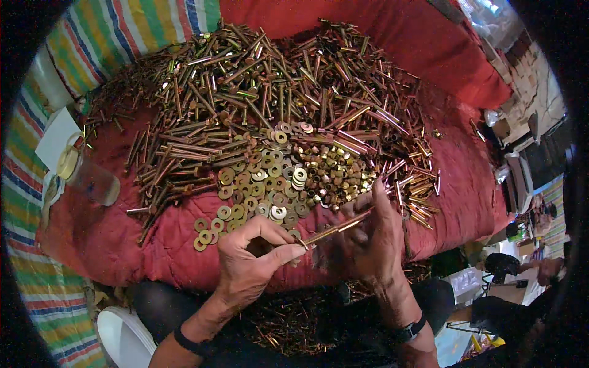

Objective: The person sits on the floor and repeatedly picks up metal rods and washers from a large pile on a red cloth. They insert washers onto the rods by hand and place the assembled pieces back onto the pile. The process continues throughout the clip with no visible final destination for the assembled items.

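- The left hand (pixel 251 254) has thumb and index finger clamped on the near end of a slim brassy bolt (pixel 336 230); the index finger arches over, leaving a dark gap between it and the thumb, and the other fingers curl beneath.
- The right hand (pixel 381 248) is at the bolt's far end, one digit stretched straight up the picture, the others spread lower and smeared by blur; I cannot tell whether its fingers close on the bolt or only brush it.
- The left thumb and index finger cover part of the bolt's near end, so its shape there is hard to make out; its far end is lost against the right hand.
- The lower fingers of the left hand are mostly hidden behind its thumb.
- More bolts (pixel 282 325) below, between the person's dark-clothed legs, are in shadow and partly covered.
- The bolt is in the air between the two hands, above the near edge of the red cloth (pixel 80 239).
- Its long axis slants from the left thumb up and rightward to the right hand, at a shallow tilt.
- Just beyond the hands lie washers (pixel 280 138) and nuts (pixel 340 172), with a large heap of bolts (pixel 245 80) behind, pointing many ways.
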`<state>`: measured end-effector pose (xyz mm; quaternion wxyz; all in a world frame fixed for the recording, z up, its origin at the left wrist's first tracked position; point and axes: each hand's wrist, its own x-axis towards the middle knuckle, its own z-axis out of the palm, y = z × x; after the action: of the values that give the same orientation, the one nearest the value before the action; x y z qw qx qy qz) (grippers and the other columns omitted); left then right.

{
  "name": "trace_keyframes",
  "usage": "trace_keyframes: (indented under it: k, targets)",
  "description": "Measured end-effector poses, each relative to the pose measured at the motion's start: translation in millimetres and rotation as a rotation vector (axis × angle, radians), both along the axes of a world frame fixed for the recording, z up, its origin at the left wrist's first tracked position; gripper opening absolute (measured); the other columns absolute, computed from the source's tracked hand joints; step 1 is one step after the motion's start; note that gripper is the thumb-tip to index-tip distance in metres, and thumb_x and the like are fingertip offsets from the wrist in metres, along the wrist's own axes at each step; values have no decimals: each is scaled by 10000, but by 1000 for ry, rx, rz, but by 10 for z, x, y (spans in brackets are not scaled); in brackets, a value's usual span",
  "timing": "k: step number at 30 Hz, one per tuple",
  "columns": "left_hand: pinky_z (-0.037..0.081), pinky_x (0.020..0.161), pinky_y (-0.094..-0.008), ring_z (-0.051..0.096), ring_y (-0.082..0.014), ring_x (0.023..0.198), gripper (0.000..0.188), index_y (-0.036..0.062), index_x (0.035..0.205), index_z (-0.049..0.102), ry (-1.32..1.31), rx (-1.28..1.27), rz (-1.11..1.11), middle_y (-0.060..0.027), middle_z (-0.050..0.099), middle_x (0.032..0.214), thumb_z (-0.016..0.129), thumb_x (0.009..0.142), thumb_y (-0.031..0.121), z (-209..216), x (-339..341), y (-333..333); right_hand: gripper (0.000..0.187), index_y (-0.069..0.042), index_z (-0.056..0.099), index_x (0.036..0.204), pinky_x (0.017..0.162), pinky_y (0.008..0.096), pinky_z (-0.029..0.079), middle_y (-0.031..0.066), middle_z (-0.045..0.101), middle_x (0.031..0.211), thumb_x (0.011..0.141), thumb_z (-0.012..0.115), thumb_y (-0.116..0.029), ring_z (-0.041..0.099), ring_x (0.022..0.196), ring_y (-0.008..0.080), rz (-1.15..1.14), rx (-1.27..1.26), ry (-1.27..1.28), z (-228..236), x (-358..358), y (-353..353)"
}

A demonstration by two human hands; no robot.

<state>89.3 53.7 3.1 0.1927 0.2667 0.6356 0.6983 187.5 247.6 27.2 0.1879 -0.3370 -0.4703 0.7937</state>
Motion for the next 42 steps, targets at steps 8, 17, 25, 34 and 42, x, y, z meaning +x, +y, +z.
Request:
trace_keyframes:
  k: [8,17,25,34,42]
  targets:
    - [551,767,-317,695,-158,796,154,30,769,706,69,-32,-37,-79,733,827,859,790,42,2,-35,-5,245,-57,604,986,463,230,382,16,632,772,1015,706,-277,522,550,71,-72,527,9,-30,31,-104]
    - [514,578,-263,656,-131,674,359,-19,1103,618,-661,143,-157,-70,694,799,547,1063,330,8,167,63,237,-45,667,1151,660,306,521,111,705,930,1027,654,-247,691,794,212,150,983,39,-18,-6,-492]
    - [362,351,-223,579,-107,429,283,-42,1218,703,-761,-41,-391,-133,756,820,673,990,122,49,62,-14,215,-30,700,1056,675,417,536,157,677,865,940,743,-206,697,799,302,349,1418,-154,33,340,143]
    - [425,462,-199,604,-70,552,225,-33,1104,764,-711,-23,-245,-69,745,808,776,914,85,56,100,47,262,21,685,971,697,397,546,179,726,867,854,826,-165,715,775,297,398,1365,-487,-253,675,764]
    - [359,463,-208,533,-39,528,172,-20,1003,789,-511,-122,-200,-14,697,735,808,887,106,79,125,64,217,41,751,1058,683,362,569,165,743,865,889,768,-95,732,738,256,316,1416,-358,-206,614,796]
